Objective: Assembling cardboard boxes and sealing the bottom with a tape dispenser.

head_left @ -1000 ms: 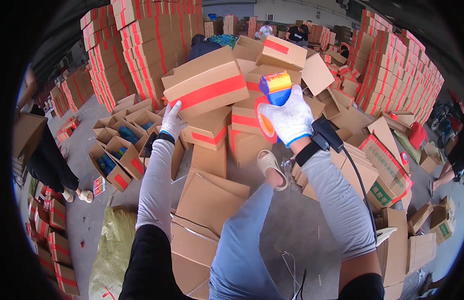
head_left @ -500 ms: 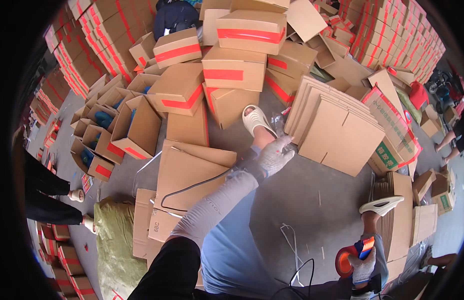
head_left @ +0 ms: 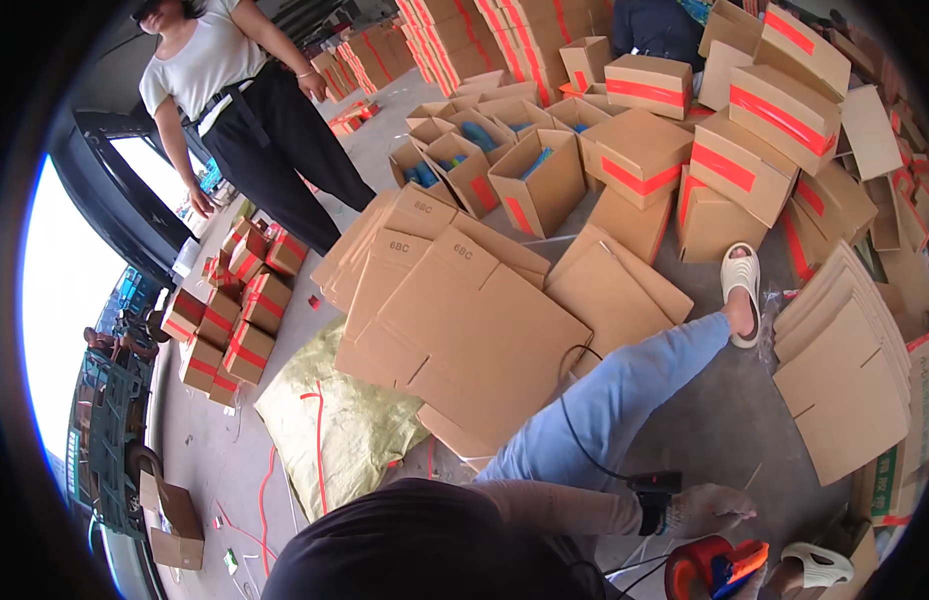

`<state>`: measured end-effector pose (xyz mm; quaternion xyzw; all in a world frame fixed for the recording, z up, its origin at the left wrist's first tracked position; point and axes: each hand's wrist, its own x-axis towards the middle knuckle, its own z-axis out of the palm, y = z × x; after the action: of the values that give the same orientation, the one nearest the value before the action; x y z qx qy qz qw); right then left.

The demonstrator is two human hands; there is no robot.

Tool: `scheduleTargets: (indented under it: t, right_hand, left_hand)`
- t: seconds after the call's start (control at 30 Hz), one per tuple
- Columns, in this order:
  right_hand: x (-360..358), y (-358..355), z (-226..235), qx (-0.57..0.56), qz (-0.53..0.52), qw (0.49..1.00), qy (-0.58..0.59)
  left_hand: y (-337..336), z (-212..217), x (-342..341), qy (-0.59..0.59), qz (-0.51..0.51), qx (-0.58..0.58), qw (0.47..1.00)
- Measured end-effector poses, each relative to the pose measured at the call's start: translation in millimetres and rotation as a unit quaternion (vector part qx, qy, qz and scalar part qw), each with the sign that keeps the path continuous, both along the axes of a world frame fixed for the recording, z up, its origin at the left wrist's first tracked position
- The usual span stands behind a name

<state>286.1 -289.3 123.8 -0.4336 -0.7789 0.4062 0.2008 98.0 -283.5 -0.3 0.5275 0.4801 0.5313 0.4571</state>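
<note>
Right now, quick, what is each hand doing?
Left hand: not in view.
Right hand: gloved, fingers loosely open, holding nothing, just above the red tape dispenser.

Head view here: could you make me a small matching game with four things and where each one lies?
Things:
1. tape dispenser
2. sandal
3. yellow-green sack
4. flat cardboard sheets

Places:
a. on the outstretched foot
b. bottom edge, by the gloved hand
c. on the floor, left of the flat sheets
d. centre, beside the blue trouser leg

Pairs: 1-b, 2-a, 3-c, 4-d
</note>
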Motion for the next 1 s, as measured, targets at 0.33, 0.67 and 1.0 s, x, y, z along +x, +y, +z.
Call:
scheduleTargets:
  t: [0.33, 0.67, 1.0]
  right_hand:
    - [11.5, -17.3, -62.3, 0.083, -0.07, 0.984, -0.141]
    - [-26.3, -14.9, -84.7, 0.045, -0.038, 0.988, -0.14]
    - [-25.9, 40.2, -65.9, 0.158, -0.154, 0.975, -0.02]
  left_hand:
    - [-140.7, 36.4, -269.0, 0.432, 0.435, -0.068, 0.787]
    - [-290.1, 21.6, -471.3, 0.379, 0.448, -0.439, 0.68]
    - [-290.2, 289.5, -360.8, 0.294, 0.398, 0.038, 0.868]
